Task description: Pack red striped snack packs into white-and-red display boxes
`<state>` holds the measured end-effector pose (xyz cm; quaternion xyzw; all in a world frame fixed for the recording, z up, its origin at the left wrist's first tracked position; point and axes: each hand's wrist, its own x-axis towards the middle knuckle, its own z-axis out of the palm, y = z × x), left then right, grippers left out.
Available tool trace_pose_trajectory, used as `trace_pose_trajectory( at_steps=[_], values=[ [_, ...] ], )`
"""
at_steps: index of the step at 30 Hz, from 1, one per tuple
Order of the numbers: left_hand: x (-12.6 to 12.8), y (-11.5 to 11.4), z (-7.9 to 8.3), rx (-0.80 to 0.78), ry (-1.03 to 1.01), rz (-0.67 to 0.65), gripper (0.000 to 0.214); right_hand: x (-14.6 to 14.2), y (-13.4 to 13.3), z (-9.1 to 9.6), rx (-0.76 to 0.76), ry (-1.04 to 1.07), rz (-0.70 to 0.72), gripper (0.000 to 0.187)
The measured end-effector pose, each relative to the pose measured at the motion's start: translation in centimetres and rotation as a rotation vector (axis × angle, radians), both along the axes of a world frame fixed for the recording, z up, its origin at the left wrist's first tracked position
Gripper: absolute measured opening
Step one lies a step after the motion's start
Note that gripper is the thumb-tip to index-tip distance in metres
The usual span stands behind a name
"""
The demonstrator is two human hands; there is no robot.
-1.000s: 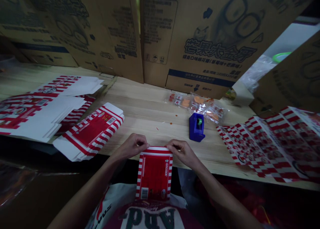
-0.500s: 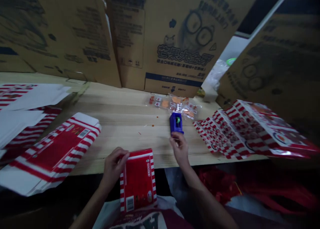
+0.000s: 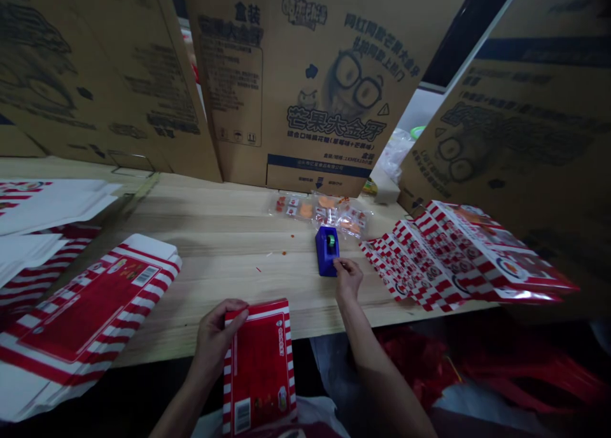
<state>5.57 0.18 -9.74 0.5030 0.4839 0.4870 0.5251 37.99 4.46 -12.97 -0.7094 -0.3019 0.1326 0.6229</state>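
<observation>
I have the person's left hand (image 3: 217, 339) closed on the upper edge of a flat red-and-white striped paperboard carton (image 3: 258, 368), which hangs tilted just past the near edge of the pale wooden tabletop (image 3: 229, 234), while the right hand (image 3: 347, 280) sits narrow against a blue plastic tape dispenser (image 3: 327, 251), though I cannot tell whether it grips. Just beyond the dispenser lie clear plastic sachets of orange pieces (image 3: 319, 212), a folded red-and-white printed sheet (image 3: 463, 260) lies toward the right edge, and a stack of flat striped cartons (image 3: 90, 304) lies at the left edge, with tan cardboard boxes (image 3: 296, 88) standing along the far edge.
</observation>
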Motion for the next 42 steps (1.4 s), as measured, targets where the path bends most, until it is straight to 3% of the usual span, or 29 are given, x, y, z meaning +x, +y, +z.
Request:
trace_pose_trajectory(
  at_steps=[9,14,17,20,22,23,28,31,34,37,39,42],
  values=[
    [-0.2,-0.1,-0.1,-0.002,0.056,-0.054,0.013,-2.5,-3.1,-1.8,0.105,0.105,-0.014,0.033],
    [0.0,0.0,0.4,0.005,0.044,-0.09,0.012,-2.9,-2.9,-2.9,0.09,0.088,-0.022,0.031],
    [0.3,-0.2,1.1,0.005,0.028,-0.106,0.014,-2.9,-3.2,-2.7,0.076,0.088,0.041,0.032],
    [0.6,-0.1,1.6,-0.003,0.027,-0.105,0.016,-3.2,-4.3,-1.2,0.058,0.113,0.136,0.032],
    [0.8,-0.1,1.6,-0.017,0.017,-0.108,0.016,-3.8,-4.8,0.8,0.022,0.134,0.259,0.03],
    [0.8,-0.1,1.5,-0.022,0.006,-0.115,0.015,-4.3,-4.7,2.1,-0.017,0.135,0.386,0.029],
    [1.4,0.0,1.7,-0.001,-0.026,-0.168,0.014,-7.6,-0.5,9.3,-0.288,-0.086,1.454,0.029],
    [1.7,0.0,2.2,0.017,-0.006,-0.203,0.015,-10.2,2.4,11.5,-0.368,-0.35,1.868,0.021],
    [1.8,0.0,2.4,0.036,0.002,-0.216,0.015,-12.5,3.4,11.9,-0.409,-0.619,1.978,0.016],
    [1.6,-0.1,2.2,0.015,-0.005,-0.204,0.016,-13.5,3.3,11.6,-0.455,-0.817,1.83,0.023],
    [1.4,-0.2,2.2,-0.008,0.007,-0.192,0.017,-13.4,3.3,11.2,-0.495,-0.784,1.756,0.024],
    [1.3,-0.2,2.7,0.009,0.032,-0.209,0.017,-12.3,3.8,10.1,-0.623,-0.435,1.814,0.03]
  ],
)
